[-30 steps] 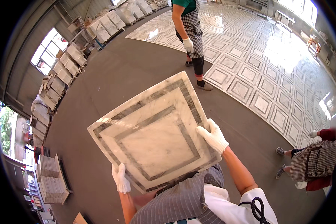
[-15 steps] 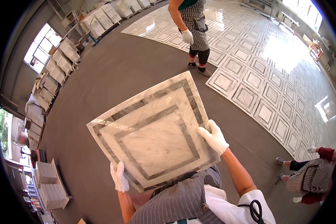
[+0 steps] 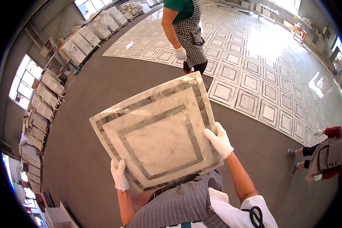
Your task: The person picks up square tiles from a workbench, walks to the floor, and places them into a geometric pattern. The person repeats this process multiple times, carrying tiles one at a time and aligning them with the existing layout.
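Note:
A square marble tile [image 3: 161, 142] is held up in front of my body, tilted. It is polished white with grey veins and two grey square bands, one inside the other. My left hand [image 3: 119, 174], in a white knit glove, grips its lower left edge with the thumb on the face. On the right edge, my right hand [image 3: 219, 141], gloved the same way, is closed with its thumb over the face. The other fingers of both hands are mostly hidden behind the tile. Its lower edge is close to my striped grey apron [image 3: 178, 203].
Matching tiles [image 3: 250, 76] cover the grey floor [image 3: 79, 125] ahead and to the right. A person in a checked apron [image 3: 190, 34] stands just beyond my tile; another person [image 3: 326, 157] is at the right. Wrapped stacks [image 3: 45, 104] line the left wall.
My view has shifted up and to the right across the room. The tile stays in both hands, nearly unmoved before me. The person ahead now appears further left, with feet hidden behind the tile.

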`<act>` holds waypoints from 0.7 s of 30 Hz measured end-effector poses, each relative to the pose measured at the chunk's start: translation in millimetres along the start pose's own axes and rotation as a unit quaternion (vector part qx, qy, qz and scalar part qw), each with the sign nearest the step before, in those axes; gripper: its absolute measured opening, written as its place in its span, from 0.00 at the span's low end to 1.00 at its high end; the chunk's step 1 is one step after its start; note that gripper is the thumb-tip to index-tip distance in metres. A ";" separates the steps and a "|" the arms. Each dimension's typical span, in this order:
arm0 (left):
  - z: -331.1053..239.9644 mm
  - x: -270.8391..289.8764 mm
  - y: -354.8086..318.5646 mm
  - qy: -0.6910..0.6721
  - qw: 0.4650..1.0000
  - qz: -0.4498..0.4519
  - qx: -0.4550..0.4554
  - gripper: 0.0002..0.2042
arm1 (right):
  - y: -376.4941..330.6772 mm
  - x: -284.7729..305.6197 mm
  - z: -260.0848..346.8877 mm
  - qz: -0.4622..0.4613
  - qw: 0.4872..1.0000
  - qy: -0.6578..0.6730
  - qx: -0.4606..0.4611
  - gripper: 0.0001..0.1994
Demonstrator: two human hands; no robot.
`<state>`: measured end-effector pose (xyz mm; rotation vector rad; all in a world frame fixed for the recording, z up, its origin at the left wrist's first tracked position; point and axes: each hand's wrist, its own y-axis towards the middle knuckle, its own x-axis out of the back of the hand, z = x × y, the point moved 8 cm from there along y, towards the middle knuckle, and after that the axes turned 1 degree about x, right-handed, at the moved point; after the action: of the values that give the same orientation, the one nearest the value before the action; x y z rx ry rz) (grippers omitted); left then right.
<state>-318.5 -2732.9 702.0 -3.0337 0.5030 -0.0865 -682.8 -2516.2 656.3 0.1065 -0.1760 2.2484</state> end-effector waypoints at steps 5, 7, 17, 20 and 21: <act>-5.0 -2.8 59.6 -0.012 1.000 0.004 -0.013 0.18 | 46.9 -26.8 11.4 0.002 1.000 -0.016 0.000 0.16; -8.5 -6.2 88.8 -0.012 1.000 -0.001 -0.009 0.18 | 77.8 -40.7 14.6 0.011 1.000 -0.025 0.004 0.16; -38.9 -0.5 224.6 -0.029 0.991 -0.115 -0.064 0.19 | 283.5 -147.2 89.3 0.131 0.989 -0.031 0.058 0.16; -42.6 -8.8 247.5 -0.033 0.989 -0.137 -0.052 0.19 | 323.7 -164.9 107.2 0.151 0.986 -0.041 0.066 0.16; -44.6 -12.5 255.5 -0.031 0.988 -0.141 -0.045 0.19 | 332.0 -169.8 106.9 0.155 0.985 -0.034 0.064 0.16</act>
<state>-415.1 -2972.7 727.0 -3.1629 0.0712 0.0185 -831.6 -2870.6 708.5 0.2391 -0.0884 2.5677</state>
